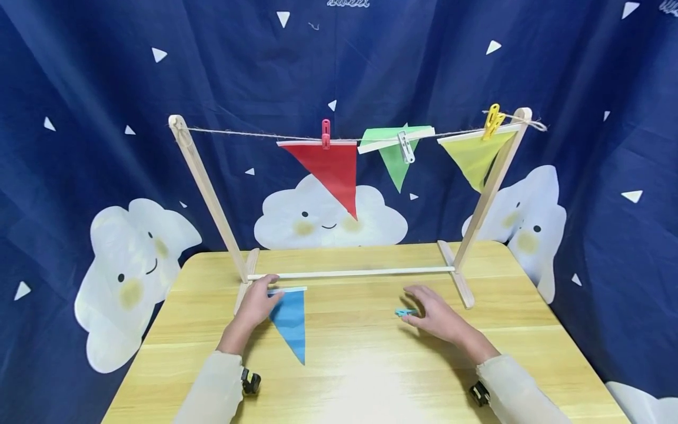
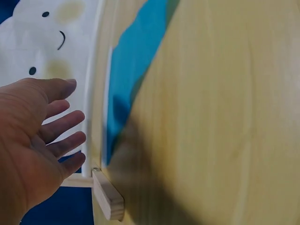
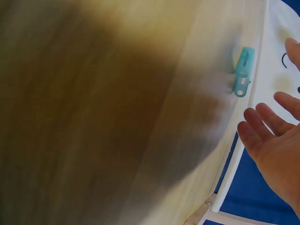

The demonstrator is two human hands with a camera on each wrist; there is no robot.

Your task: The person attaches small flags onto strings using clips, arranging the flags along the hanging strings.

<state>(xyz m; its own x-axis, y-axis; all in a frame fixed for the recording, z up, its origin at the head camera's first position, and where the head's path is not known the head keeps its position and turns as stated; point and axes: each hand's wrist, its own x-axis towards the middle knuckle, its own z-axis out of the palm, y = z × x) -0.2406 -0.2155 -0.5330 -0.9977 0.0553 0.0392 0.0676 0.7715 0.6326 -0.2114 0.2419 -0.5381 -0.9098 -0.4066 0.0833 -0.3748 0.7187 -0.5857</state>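
Note:
A blue triangular flag (image 1: 292,321) with a white top strip lies on the table at the left. My left hand (image 1: 258,302) hovers over its upper left corner, fingers loosely spread; in the left wrist view the hand (image 2: 35,136) holds nothing and the blue flag (image 2: 131,61) lies beyond the fingertips. Toward the right, a teal clothespin (image 1: 405,312) lies on the table. Close to it is my right hand (image 1: 436,315), thumb and fingers parted around the clothespin. The right wrist view has the teal clothespin (image 3: 243,72) just past the spread fingers (image 3: 253,133), which grip nothing.
A wooden frame with two posts (image 1: 212,200) and a low white rod (image 1: 349,273) stands at the table's back. From its string hang a red flag (image 1: 333,168), a green flag (image 1: 394,162) and a yellow flag (image 1: 471,154), each with a clothespin. Behind is a dark blue curtain (image 1: 222,70).

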